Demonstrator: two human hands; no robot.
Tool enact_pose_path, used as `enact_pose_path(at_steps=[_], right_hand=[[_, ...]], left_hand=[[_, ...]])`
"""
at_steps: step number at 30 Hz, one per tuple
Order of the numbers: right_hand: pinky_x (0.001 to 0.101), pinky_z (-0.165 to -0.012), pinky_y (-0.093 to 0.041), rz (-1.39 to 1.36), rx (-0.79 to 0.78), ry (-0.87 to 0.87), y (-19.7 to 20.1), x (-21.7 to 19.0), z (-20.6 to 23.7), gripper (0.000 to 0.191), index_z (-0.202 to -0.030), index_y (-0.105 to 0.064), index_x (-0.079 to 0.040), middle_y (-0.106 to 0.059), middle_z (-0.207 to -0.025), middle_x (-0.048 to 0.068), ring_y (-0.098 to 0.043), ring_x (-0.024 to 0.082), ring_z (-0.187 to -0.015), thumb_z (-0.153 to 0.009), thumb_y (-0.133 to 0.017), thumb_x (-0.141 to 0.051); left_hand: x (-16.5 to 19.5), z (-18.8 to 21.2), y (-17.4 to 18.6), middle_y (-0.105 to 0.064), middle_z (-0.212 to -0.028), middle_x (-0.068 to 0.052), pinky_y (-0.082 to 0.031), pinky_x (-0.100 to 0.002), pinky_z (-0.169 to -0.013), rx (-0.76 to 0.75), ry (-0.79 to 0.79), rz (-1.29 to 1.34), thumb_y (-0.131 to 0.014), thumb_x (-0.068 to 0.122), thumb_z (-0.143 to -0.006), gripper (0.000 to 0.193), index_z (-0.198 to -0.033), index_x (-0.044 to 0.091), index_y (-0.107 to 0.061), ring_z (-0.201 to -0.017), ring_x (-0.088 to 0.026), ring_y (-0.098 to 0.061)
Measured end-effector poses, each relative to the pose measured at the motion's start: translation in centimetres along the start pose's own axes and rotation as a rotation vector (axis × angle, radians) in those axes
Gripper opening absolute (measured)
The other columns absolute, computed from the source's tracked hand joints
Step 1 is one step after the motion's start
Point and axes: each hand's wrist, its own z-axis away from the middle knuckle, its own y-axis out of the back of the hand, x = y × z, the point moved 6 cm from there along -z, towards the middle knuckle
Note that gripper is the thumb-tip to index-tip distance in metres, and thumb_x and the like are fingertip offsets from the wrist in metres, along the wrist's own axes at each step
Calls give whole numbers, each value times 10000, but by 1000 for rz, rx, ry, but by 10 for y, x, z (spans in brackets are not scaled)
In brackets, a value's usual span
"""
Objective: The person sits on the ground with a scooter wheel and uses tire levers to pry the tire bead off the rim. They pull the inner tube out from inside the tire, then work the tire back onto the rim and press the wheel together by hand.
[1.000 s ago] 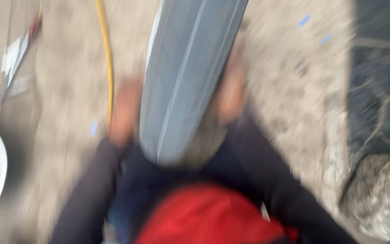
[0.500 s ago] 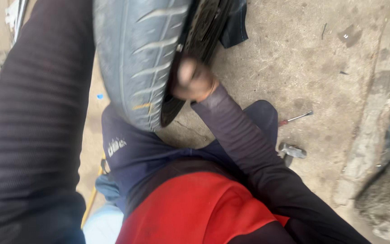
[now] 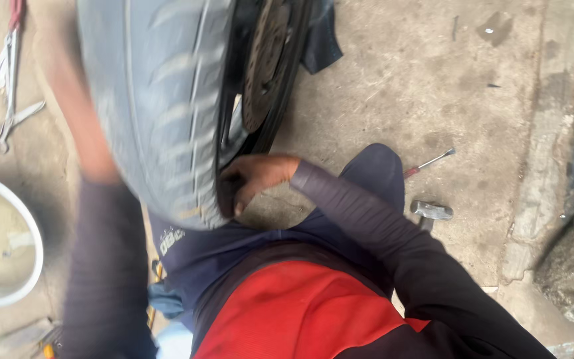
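Curling around the tyre [image 3: 161, 113] edge, right hand [image 3: 250, 179] grip closed, left hand blurred, grip unclear

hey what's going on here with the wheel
A person crouched on a concrete floor has a grey-treaded tyre standing upright between the knees. The right hand grips the tyre's lower edge on the side with the brake disc. The left hand is blurred and seems to reach up along the tyre's other side. A hammer and a screwdriver lie on the floor to the right; a white bowl and wrenches lie to the left.
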Motion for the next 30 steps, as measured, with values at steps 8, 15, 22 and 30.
enact_pose_path(at_steps=[8,15,22,30], right_hand=[[367,-1032,-518,143,190,-31,-44,50,5,867,-1354,-576,62,-687,-1291,177,-660,254,-1195,-697,-833,-442],[428,-1139,-472,-860,588,482,22,-82,24,828,-1503,-483,-15,-609,-1432,138,-590,272,-1307,-919,-590,-592],[533,-1184,-422,-1120,679,1022,149,-171,40,900,-1581,-394,4,-538,-1490,186,-541,338,-1347,-1057,-442,-727],[430,-1262,-322,-389,138,358,45,-67,8,1056,-1606,-379,4,-457,-1608,190,-392,304,-1518,-798,-855,-480]], left_hand=[[-197,283,6,-688,-1088,-170,-501,-359,-877,-312,547,297,-533,189,-1026,293,-1180,-46,-616,-994,-223,-636],[69,28,21,-699,-1098,-164,-507,-336,-881,-297,87,333,-525,194,-1040,302,-1189,-53,-617,-999,-191,-649],[106,-53,-41,-715,-1000,-163,-520,-319,-800,-353,-86,164,-589,202,-1012,292,-1136,-59,-628,-900,-168,-656],[121,-64,-32,-713,-837,-174,-525,-351,-693,-139,-147,-77,-720,228,-986,303,-995,-75,-707,-740,-221,-658]])
